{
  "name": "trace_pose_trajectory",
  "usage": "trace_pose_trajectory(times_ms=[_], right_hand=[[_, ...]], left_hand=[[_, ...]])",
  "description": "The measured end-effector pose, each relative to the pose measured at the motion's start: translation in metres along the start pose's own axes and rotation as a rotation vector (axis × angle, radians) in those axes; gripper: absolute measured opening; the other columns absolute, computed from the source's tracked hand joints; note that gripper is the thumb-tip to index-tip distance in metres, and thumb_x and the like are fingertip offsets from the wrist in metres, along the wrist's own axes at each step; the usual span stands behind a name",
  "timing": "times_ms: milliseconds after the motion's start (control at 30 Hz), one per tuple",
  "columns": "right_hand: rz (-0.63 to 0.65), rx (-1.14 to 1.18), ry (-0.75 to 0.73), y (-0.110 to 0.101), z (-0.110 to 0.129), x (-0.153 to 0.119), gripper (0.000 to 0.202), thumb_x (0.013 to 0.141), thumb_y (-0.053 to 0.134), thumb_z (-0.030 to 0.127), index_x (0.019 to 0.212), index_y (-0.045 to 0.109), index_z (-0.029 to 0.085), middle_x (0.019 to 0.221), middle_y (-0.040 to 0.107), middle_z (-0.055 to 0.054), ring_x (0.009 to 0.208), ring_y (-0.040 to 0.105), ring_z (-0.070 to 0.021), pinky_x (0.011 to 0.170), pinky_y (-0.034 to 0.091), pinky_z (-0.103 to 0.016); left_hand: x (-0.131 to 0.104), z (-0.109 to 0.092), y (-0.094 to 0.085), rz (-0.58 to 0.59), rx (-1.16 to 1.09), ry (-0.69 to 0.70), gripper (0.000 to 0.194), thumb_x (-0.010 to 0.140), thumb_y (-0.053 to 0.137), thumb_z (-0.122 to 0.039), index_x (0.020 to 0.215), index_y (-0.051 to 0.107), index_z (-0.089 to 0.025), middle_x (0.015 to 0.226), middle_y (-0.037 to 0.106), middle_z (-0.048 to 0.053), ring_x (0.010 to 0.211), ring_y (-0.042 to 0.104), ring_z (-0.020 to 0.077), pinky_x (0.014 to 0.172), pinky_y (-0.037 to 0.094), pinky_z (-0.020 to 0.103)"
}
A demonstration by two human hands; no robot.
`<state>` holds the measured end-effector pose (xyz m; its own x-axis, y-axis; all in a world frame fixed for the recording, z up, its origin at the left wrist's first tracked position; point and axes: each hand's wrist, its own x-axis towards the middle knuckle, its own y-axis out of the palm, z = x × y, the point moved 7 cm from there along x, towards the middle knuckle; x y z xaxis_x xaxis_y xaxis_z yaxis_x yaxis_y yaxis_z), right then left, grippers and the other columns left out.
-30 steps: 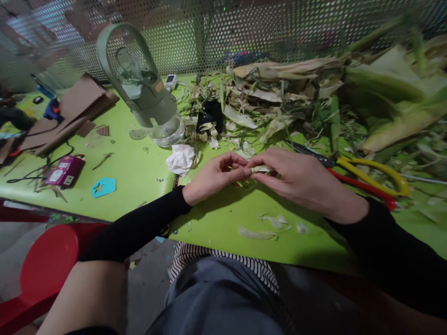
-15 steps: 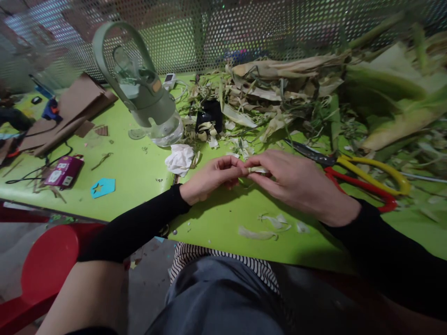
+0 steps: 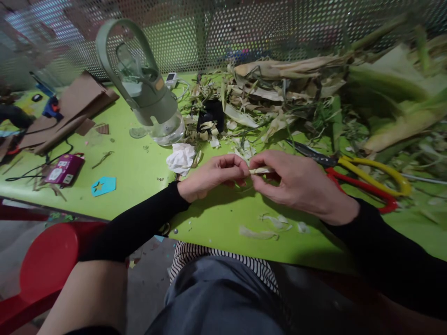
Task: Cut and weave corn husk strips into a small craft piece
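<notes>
A pale strip of corn husk [image 3: 260, 171] lies between my two hands over the green table [image 3: 216, 218]. My left hand [image 3: 216, 174] pinches its left end between thumb and forefinger. With thumb and fingers closed, my right hand [image 3: 293, 181] grips the strip a little further right. The fingertips of both hands almost meet, and part of the strip is hidden by them. Below my hands lie loose husk scraps [image 3: 258, 232]. Scissors [image 3: 335, 163] with one yellow and one red handle rest just beyond my right hand.
Behind my hands is a heap of dried husks [image 3: 279, 93]. A green-lidded water bottle [image 3: 153, 107] stands left of it, near a crumpled tissue [image 3: 180, 158]. Further left are brown cardboard [image 3: 77, 102], a purple box [image 3: 64, 170] and a blue paper pentagon [image 3: 104, 186]. A red stool [image 3: 49, 258] stands below.
My fingertips have drawn slightly apart, so a bit more of the husk strip shows between them. Both hands still hold it in about the same place.
</notes>
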<state>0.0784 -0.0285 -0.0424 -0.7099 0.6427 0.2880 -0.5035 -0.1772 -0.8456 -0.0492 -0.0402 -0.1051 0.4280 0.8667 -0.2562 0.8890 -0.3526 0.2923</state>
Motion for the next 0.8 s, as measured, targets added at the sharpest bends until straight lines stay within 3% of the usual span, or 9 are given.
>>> trace_pose_trajectory(times_ms=[267, 433, 633, 800], right_hand=[[-0.007, 0.179, 0.102, 0.002, -0.009, 0.002, 0.014, 0.085, 0.057, 0.028, 0.097, 0.060, 0.023, 0.071, 0.068, 0.001, 0.049, 0.053, -0.0131, 0.049, 0.039, -0.029], [-0.043, 0.278, 0.172, -0.001, -0.015, 0.001, 0.017, 0.090, 0.060, 0.032, 0.103, 0.062, 0.021, 0.077, 0.069, -0.001, 0.056, 0.058, -0.0151, 0.049, 0.041, -0.028], [-0.069, 0.297, 0.146, -0.007, -0.014, 0.003, 0.012, 0.094, 0.061, 0.035, 0.092, 0.062, 0.022, 0.079, 0.069, -0.002, 0.063, 0.059, -0.0158, 0.058, 0.045, -0.030], [-0.052, 0.225, 0.114, -0.007, -0.009, 0.004, 0.009, 0.094, 0.059, 0.031, 0.091, 0.062, 0.023, 0.078, 0.069, -0.002, 0.061, 0.058, -0.0159, 0.057, 0.044, -0.030]], left_hand=[[0.000, -0.001, 0.003, 0.046, -0.054, 0.009, 0.016, 0.087, 0.077, -0.026, 0.087, 0.064, -0.015, 0.079, 0.066, -0.001, 0.071, 0.064, 0.0065, 0.068, 0.049, 0.020], [0.002, 0.000, 0.000, 0.020, -0.107, 0.021, 0.015, 0.087, 0.074, -0.025, 0.086, 0.061, -0.017, 0.081, 0.068, -0.001, 0.079, 0.069, 0.0088, 0.071, 0.052, 0.021], [0.005, 0.003, -0.004, -0.021, -0.206, 0.048, 0.016, 0.086, 0.073, -0.023, 0.089, 0.059, -0.017, 0.083, 0.070, 0.001, 0.079, 0.071, 0.0103, 0.079, 0.057, 0.025], [0.005, 0.001, -0.003, -0.039, -0.111, 0.075, 0.017, 0.082, 0.073, -0.015, 0.093, 0.059, -0.016, 0.083, 0.069, -0.001, 0.075, 0.070, 0.0087, 0.078, 0.056, 0.025]])
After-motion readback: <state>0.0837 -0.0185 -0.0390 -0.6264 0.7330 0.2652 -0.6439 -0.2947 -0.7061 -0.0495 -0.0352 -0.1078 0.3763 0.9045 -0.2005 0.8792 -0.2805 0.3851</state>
